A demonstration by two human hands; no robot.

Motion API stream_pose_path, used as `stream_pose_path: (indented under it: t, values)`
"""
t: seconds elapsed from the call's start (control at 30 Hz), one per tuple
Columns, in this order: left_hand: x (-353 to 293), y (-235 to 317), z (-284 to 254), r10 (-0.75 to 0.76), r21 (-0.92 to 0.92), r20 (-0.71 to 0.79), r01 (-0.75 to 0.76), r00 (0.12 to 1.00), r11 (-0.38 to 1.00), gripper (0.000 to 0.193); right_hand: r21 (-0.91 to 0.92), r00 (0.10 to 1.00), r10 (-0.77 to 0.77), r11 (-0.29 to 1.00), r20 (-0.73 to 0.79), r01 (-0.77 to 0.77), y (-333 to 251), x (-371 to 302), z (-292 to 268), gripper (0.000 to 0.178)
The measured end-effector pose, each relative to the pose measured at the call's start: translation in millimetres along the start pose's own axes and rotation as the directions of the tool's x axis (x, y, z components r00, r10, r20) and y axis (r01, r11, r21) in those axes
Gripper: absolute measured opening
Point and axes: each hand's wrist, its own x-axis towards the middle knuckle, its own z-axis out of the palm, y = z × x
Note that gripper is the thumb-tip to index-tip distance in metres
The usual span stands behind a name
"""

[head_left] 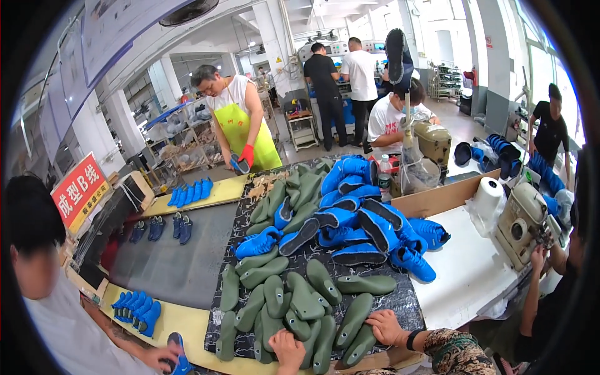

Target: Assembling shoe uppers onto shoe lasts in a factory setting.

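A heap of green shoe lasts [304,299] covers the near part of a black patterned tabletop [400,290]. At its near edge my left hand [289,351] has its fingers curled over a last; the fingertips are partly hidden. To the right, my right hand [385,326], with a dark wristband, comes in from the side. Its fingers close on the upper end of another green last [359,345] lying aslant. Beyond the lasts is a pile of blue shoe uppers [359,215] with black soles, some lying on their sides.
On the left runs a conveyor [169,256] with blue shoes [137,309] along its edges. A co-worker at left holds a blue shoe [179,353]. Another, in a yellow-green apron [247,134], stands beyond. A white table [456,269] with a machine [522,219] lies right; a bottle [384,175] stands behind the pile.
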Motion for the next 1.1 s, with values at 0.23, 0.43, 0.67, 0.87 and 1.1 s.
stream_pose_path:
  t: [0.23,0.43,0.67,0.87,1.1]
  values:
    - [-3,6,-9,-0.06,0.04,0.098,0.056,0.993,0.998,0.018,-0.031,1.0,-0.013,0.999,-0.018,0.012,3,0,4,0.027]
    - [-5,7,-9,-0.086,0.044,0.122,0.081,0.989,0.996,0.018,-0.02,1.0,0.002,1.0,-0.012,-0.002,1,0,0,0.027]
    - [-6,6,-9,-0.076,0.018,0.112,0.074,0.991,0.997,0.019,-0.022,1.0,-0.004,1.0,-0.017,0.004,-1,-1,1,0.027]
    - [-9,5,-10,-0.088,0.02,0.123,0.087,0.988,0.996,0.018,-0.015,1.0,0.001,1.0,-0.004,-0.001,2,-3,5,0.027]
    - [-9,3,-6,-0.107,0.01,0.127,0.107,0.986,0.994,0.019,-0.011,1.0,0.011,1.0,0.008,-0.011,-1,1,1,0.028]
